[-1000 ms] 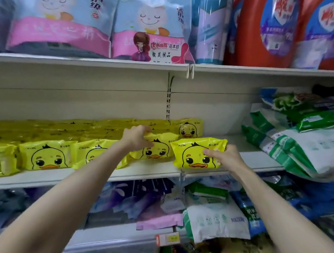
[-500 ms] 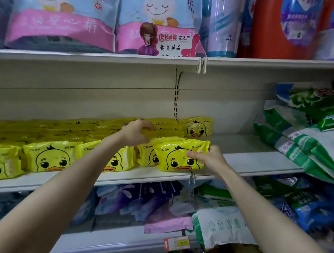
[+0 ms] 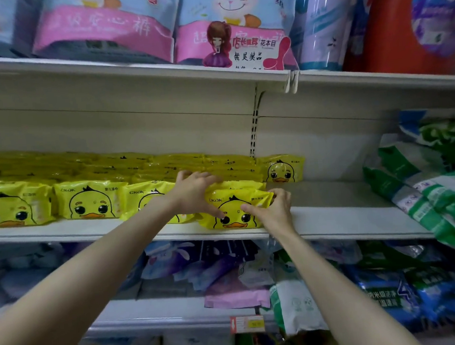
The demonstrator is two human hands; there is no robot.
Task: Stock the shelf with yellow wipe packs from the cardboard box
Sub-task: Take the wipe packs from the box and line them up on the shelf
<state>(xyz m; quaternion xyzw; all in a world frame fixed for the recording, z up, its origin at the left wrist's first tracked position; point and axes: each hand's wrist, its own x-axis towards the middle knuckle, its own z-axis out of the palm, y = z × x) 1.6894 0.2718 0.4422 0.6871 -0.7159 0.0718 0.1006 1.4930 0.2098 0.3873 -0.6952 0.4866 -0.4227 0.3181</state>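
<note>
Single head-worn wide-angle view, close up, straight at the middle shelf (image 3: pixel 330 200), slightly downward.

We see glossy, crinkled yellow plastic film on the wipe pack (image 3: pixel 236 221) at the near shelf edge. The shelf (image 3: pixel 345 218) looks like smooth, matt, cream-painted metal. Far right, the green-and-white bags (image 3: pixel 438 200) shine like slick plastic.
</note>
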